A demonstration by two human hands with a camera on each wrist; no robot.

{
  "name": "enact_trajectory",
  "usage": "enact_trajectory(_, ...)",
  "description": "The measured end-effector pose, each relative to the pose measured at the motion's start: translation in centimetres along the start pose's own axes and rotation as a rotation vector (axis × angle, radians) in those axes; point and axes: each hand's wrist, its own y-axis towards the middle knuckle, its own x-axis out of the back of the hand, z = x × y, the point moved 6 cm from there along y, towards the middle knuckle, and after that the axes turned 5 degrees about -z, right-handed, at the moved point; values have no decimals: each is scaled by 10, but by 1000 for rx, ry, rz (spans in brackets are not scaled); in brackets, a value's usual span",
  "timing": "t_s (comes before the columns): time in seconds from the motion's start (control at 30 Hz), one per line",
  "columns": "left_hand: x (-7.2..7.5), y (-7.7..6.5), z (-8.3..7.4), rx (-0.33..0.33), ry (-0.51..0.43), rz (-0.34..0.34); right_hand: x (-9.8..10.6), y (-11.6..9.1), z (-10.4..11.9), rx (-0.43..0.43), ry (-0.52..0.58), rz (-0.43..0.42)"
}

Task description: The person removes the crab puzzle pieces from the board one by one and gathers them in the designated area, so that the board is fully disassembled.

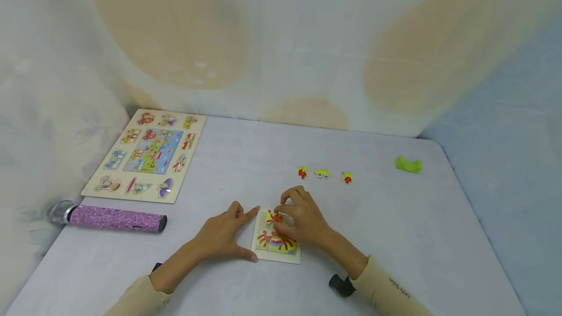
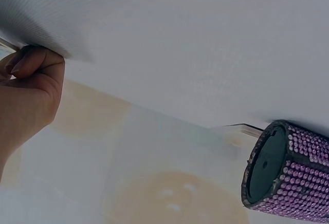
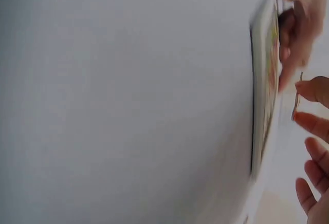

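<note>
A small puzzle board [image 1: 278,258] with a pale border and a red crab-like picture lies before me. My left hand [image 1: 221,234] braces its left side, forefinger stretched to the upper corner and thumb to the lower one. Between thumb and forefinger, my right hand [image 1: 305,218] pinches a thin puzzle piece [image 3: 296,103] over the board. Seen edge-on in the right wrist view, the piece is clear of the board; its other fingers are loosely bent. Beyond the board lie three loose puzzle pieces [image 1: 322,173], yellow and red, in a row.
At the left back lies a large picture puzzle board [image 1: 189,160] with vehicles and toys. A sparkly purple microphone [image 1: 116,219] rests in front of it, left of my left arm. A bright green curved object [image 1: 408,164] sits at the right back. Cloth curtains hang behind the table.
</note>
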Motion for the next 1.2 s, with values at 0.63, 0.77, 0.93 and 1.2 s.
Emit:
enact_trajectory(0.63, -4, -1, -5, 1, -9, 5, 23, 1, -101, -157, -93, 8)
enact_trajectory(0.77, -3, -1, -6, 0, -9, 0, 21, 1, -104, -173, -68, 12)
enact_trajectory(0.93, -2, -1, -5, 1, -5, -4, 19, -3, -93, -189, -31, 13)
enact_trajectory(1.2, 1, -2, -3, -14, 1, -24, 7, -12, -36, -88, 126, 87)
